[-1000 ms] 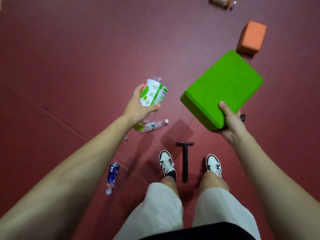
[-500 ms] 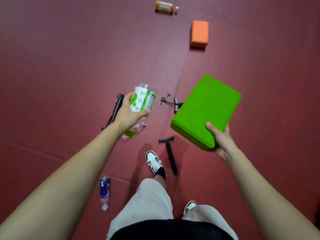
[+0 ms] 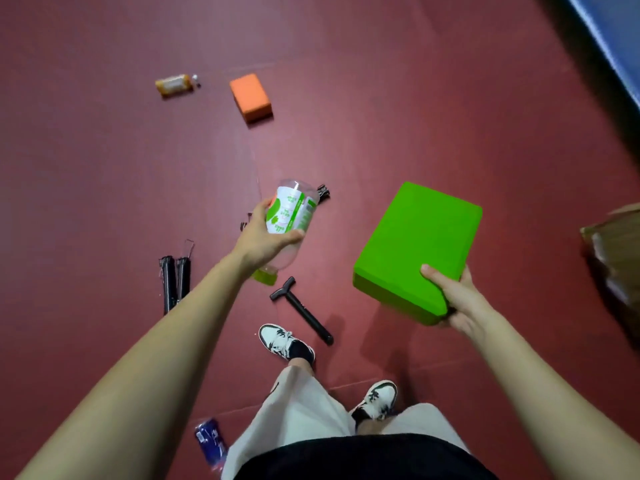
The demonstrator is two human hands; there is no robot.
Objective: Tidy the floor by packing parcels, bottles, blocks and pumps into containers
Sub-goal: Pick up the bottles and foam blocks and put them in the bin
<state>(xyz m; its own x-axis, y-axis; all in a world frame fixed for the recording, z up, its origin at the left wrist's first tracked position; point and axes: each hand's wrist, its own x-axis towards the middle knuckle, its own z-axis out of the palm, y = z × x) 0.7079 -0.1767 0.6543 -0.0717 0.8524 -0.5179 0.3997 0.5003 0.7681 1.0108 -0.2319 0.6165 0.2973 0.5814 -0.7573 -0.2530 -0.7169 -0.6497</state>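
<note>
Aloft, left fingers (image 3: 264, 205) clasp bottle (image 3: 289, 213), right fingers (image 3: 434, 277) block (image 3: 419, 244).

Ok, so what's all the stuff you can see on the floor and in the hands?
green block: 1, bright green, held in right hand
labelled bottle: 1, clear with white-green label, held in left hand
orange block: 1, orange, floor far ahead
orange bottle: 1, orange, lying left of orange block
T-handle pump: 1, black, floor near the shoes
black tubes: 2, black, side by side, floor left
blue bottle: 1, blue, floor at bottom
cardboard box: 1, brown, right edge, cut off
floor: 1, dark red, everywhere underneath
shoes: 2, black and white, bottom middle
left hand: 1, fingers round the labelled bottle
right hand: 1, fingers gripping the green block
</note>
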